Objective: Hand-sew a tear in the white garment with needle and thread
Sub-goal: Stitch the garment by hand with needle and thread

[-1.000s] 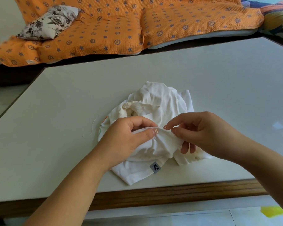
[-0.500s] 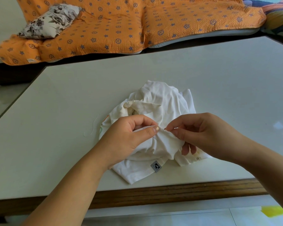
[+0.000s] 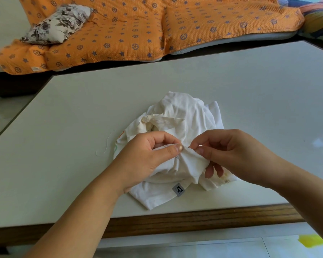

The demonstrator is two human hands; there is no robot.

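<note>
A small grey woven tag (image 3: 178,189) sits on the hem of the white garment (image 3: 185,116), low in the middle of the frame. It carries a dark tree-like mark and no legible writing. The garment is a soft, crumpled knit heaped at the centre of the smooth pale table (image 3: 250,90), with a stitched ribbed band across its top fold. The table's near edge is wood-grained.

The left hand (image 3: 149,157) pinches a raised fold of the garment between thumb and curled fingers. The right hand (image 3: 237,155) pinches the same fold just beside the left thumb. The needle cannot be made out between its fingertips.

A loose thread (image 3: 104,146) curls on the table left of the garment. An orange quilted cover (image 3: 138,34) with blue stars and wheels fills the top of the frame, with a floral cushion (image 3: 58,23) on it at upper left.

Since half a second ago, the right fingertips have closed in on the left thumb.
</note>
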